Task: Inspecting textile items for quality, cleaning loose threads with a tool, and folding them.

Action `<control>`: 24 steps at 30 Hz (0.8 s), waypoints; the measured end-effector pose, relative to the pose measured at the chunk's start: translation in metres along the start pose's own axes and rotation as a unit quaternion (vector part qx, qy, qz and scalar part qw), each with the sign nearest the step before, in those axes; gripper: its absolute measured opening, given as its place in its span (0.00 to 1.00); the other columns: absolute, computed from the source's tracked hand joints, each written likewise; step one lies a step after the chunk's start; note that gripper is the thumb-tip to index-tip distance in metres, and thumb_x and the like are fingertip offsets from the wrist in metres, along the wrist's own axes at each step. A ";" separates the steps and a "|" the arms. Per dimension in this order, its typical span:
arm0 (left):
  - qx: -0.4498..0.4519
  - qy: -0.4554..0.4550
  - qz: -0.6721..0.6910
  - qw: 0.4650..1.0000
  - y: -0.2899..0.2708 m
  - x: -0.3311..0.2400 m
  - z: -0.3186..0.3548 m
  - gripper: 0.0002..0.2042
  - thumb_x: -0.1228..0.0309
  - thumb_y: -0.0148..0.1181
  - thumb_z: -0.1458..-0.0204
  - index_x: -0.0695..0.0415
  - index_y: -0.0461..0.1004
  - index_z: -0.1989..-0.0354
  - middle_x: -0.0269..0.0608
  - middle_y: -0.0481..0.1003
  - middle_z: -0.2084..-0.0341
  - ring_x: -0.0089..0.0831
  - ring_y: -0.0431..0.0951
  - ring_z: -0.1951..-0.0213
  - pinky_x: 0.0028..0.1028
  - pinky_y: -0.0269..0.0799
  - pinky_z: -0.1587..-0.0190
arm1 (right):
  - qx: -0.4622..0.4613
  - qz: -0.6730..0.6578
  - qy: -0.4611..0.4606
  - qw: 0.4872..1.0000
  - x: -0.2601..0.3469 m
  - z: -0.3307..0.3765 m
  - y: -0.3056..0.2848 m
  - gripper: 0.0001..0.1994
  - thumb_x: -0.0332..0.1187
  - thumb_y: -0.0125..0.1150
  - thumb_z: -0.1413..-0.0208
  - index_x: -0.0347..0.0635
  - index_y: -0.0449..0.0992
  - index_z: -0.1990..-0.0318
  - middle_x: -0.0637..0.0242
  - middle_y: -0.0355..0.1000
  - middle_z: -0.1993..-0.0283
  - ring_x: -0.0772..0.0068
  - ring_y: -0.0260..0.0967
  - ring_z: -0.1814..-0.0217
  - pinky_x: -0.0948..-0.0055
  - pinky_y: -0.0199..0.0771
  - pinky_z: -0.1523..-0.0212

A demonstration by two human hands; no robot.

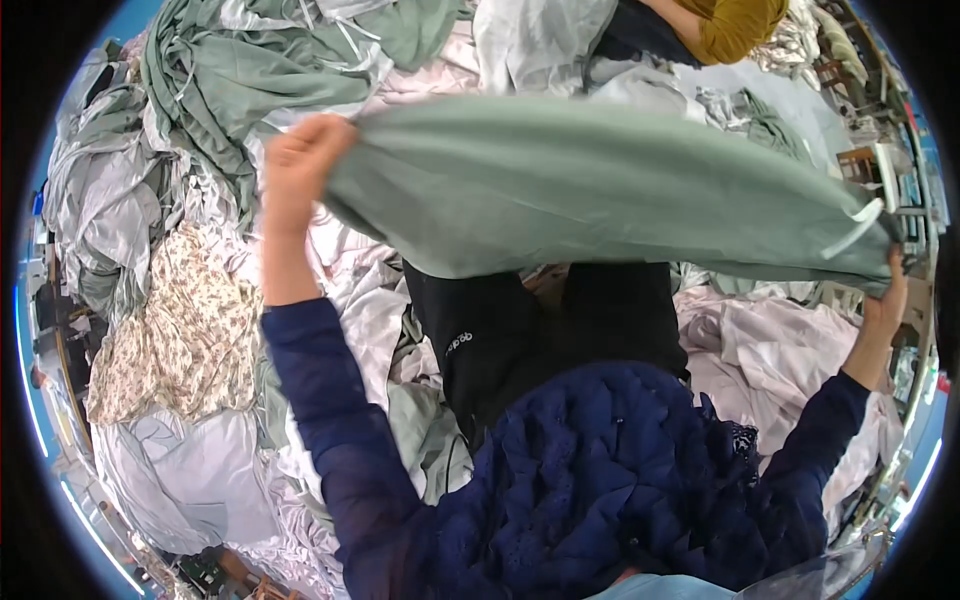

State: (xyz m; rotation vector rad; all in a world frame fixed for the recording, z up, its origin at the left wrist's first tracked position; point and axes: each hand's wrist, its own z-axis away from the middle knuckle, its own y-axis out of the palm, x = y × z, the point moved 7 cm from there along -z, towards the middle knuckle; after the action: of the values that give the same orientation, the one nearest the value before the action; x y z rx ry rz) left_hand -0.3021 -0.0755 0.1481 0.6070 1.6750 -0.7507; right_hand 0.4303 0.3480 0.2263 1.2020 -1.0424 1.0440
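Note:
I hold a sage-green cloth (600, 190) stretched out flat in front of me, above my lap. My left hand (300, 165) grips its left corner, fingers closed over the edge. My right hand (888, 295) grips the right end, near a white tie strip (855, 230) sewn to the cloth. Both arms are in dark blue sleeves and spread wide. Below the cloth show my black trousers (500, 340) and dark blue knitted top (620, 470).
Heaps of crumpled fabric surround me: green sheets (260, 70) at the upper left, a floral cloth (190, 330) at the left, pale pink and white cloth (760, 350) on the right. Another person in a mustard sleeve (735, 30) is at the top. Shelving (880, 160) stands far right.

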 end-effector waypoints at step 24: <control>0.210 -0.061 -0.043 0.975 0.137 0.041 0.061 0.07 0.72 0.67 0.51 0.63 0.79 0.67 0.28 0.74 0.80 0.16 0.66 0.76 0.20 0.62 0.72 | 0.497 0.302 -0.164 0.797 -0.252 0.237 0.373 0.06 0.25 0.64 0.48 0.38 0.79 0.62 0.71 0.74 0.71 0.87 0.65 0.72 0.82 0.64 0.71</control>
State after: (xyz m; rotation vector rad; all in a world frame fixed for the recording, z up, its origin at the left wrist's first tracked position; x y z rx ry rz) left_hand -0.1713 -0.0300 0.0769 0.7671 1.4426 -1.1981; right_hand 0.0011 0.1234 0.0713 2.0022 -1.2060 2.1011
